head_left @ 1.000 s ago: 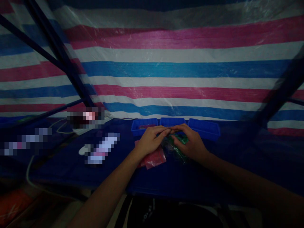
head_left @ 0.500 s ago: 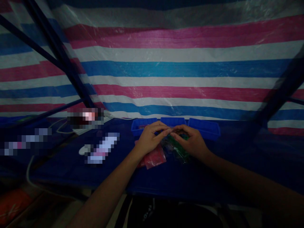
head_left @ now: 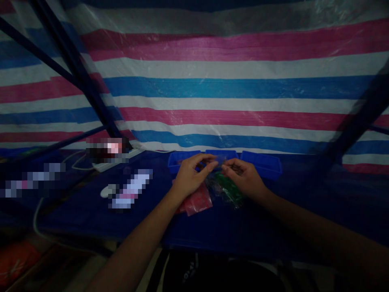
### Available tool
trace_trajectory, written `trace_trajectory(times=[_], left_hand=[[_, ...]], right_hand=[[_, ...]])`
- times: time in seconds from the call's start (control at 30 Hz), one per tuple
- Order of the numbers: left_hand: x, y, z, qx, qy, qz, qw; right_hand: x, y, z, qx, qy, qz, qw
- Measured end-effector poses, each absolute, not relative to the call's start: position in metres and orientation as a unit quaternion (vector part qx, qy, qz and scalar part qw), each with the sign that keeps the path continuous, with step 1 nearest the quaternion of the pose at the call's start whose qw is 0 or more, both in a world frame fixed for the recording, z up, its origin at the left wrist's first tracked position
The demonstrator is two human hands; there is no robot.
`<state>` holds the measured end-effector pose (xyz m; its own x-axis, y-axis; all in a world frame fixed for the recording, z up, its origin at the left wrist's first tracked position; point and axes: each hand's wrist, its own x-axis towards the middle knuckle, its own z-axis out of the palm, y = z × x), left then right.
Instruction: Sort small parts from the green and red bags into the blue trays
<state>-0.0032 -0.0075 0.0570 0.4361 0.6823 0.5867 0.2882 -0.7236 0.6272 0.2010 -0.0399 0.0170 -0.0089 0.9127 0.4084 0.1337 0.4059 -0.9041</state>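
Observation:
A small clear plastic bag [head_left: 221, 159] shows faintly between my two hands, raised over the table. My left hand [head_left: 194, 172] is closed, thumb and fingertips pinching the bag's left side. On the other side, my right hand [head_left: 243, 178] pinches its near edge with curled fingers. Whether anything is inside the bag is too dark to tell. Beneath my left hand lie red plastic packets [head_left: 199, 202]. Green packaging [head_left: 231, 190] with crinkled clear film rests under my right hand, partly covered by it.
Three blue bins stand along the back: a left bin [head_left: 173, 165], a middle bin [head_left: 232, 154] and a right bin [head_left: 264, 166]. To the left are a blurred-out phone-like object [head_left: 133, 188], a white round item [head_left: 107, 191] and a cable [head_left: 36, 219]. Striped sheeting [head_left: 227, 89] hangs behind.
My hands have drawn slightly apart at the fingertips, and the clear bag now shows between them. The packets on the table have stayed in place.

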Motion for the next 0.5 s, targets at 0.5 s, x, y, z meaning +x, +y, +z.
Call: trace_trajectory(times=[0.5], left_hand=[[-0.009, -0.005, 0.058, 0.881, 0.295, 0.365, 0.059]], right_hand=[[0.222, -0.020, 0.012, -0.526, -0.529, 0.355, 0.563]])
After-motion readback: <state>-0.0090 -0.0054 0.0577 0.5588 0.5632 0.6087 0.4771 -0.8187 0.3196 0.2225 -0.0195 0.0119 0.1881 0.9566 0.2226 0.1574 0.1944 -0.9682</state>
